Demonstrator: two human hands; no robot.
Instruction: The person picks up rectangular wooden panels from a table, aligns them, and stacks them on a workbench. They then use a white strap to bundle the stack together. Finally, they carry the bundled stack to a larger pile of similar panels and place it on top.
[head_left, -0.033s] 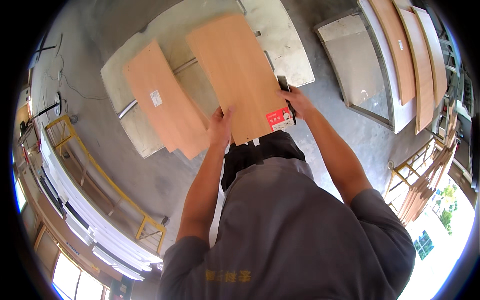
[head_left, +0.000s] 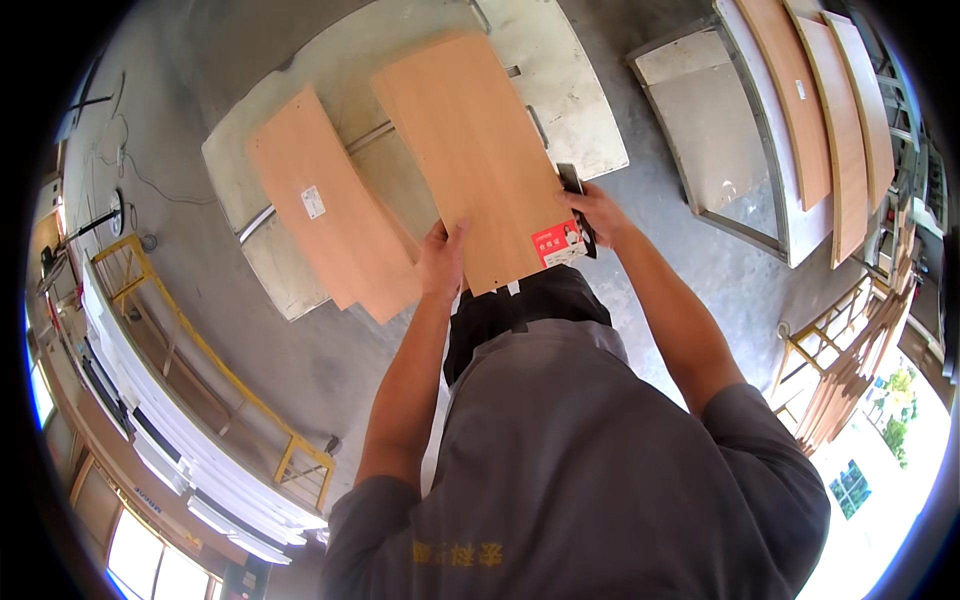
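A long wood-faced panel (head_left: 478, 150) stretches away from my waist over a pale worktable (head_left: 585, 105). A red and white label (head_left: 557, 243) sits at its near right corner. My left hand (head_left: 440, 262) grips the panel's left edge, thumb on top. At the right edge, my right hand (head_left: 602, 213) is closed round a dark, narrow tool (head_left: 569, 178) whose kind I cannot make out. Whether those fingers also grip the panel is hidden. Left of it lie more wooden panels (head_left: 310, 150), stacked unevenly, with a small white label (head_left: 313, 202).
At the right, several wooden boards (head_left: 790, 90) lie beside a grey-topped metal-framed table (head_left: 705, 120). A yellow metal frame (head_left: 200, 345) and long white strips (head_left: 190, 440) fill the left side. Loose wood strips (head_left: 850, 375) lean at the lower right.
The dark tool in my right hand has shifted slightly nearer to me. My left hand and the panel are almost unmoved.
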